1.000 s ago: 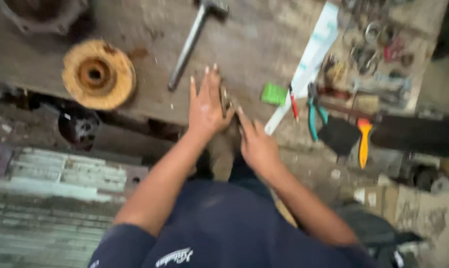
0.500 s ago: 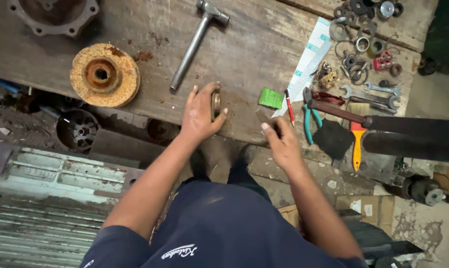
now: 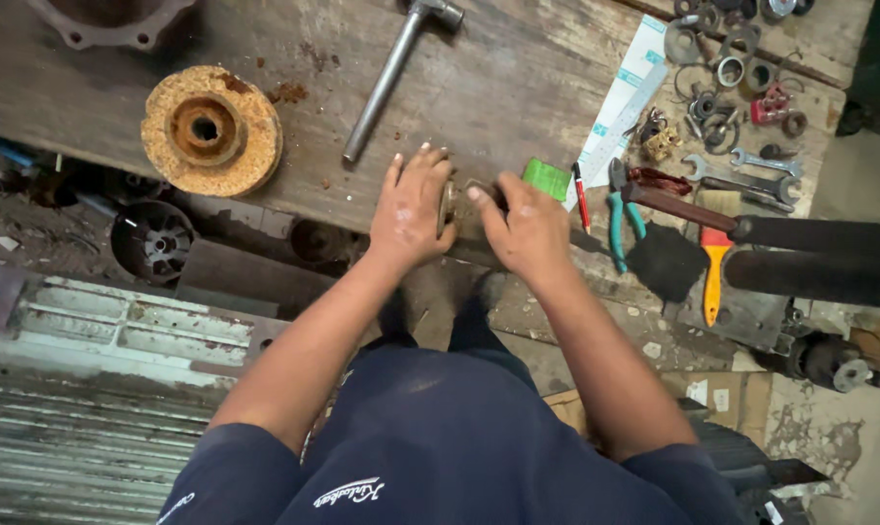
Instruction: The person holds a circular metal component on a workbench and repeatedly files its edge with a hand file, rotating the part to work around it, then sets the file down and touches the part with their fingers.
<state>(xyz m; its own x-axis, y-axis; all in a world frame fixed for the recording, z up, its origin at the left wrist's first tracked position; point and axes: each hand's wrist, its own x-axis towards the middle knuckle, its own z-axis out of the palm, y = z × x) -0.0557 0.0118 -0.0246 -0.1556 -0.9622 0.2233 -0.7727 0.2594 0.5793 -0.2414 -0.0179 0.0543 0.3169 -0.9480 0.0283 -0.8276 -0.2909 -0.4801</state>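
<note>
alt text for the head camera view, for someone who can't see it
Seen from above, a person's left hand and right hand close together on a small round metal part at the near edge of a worn wooden workbench. A hammer and a rusty wheel lie beyond, with pliers, wrenches and metal rings to the right.

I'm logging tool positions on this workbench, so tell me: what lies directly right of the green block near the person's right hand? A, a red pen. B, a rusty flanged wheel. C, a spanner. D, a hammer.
A: the red pen lies just right of the green block, beside the right hand; the teal-handled pliers come next.
</note>
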